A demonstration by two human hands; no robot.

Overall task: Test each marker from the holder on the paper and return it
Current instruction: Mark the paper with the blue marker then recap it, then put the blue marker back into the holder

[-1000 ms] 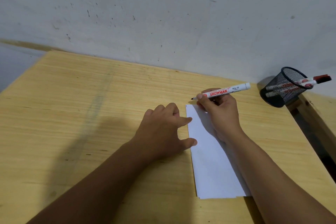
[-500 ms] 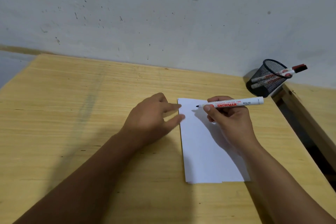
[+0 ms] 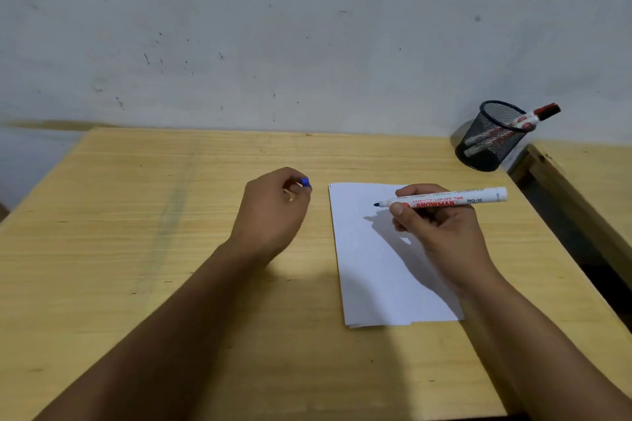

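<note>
A white sheet of paper [image 3: 379, 270] lies on the wooden desk [image 3: 136, 215]. My right hand [image 3: 441, 229] grips an uncapped white marker [image 3: 455, 200], its dark tip pointing left just above the paper's top part. My left hand [image 3: 270, 208] hovers left of the paper, fingers curled on a small blue marker cap [image 3: 305, 182]. A black mesh holder [image 3: 490, 135] stands at the desk's far right corner with a red-capped marker [image 3: 537, 116] leaning out of it.
A grey wall runs behind the desk. A second wooden surface [image 3: 588, 174] sits to the right, with a dark gap between it and the desk.
My left hand has lifted off the paper's left edge and moved left, now showing the blue cap. My right hand with the marker has moved down over the paper.
</note>
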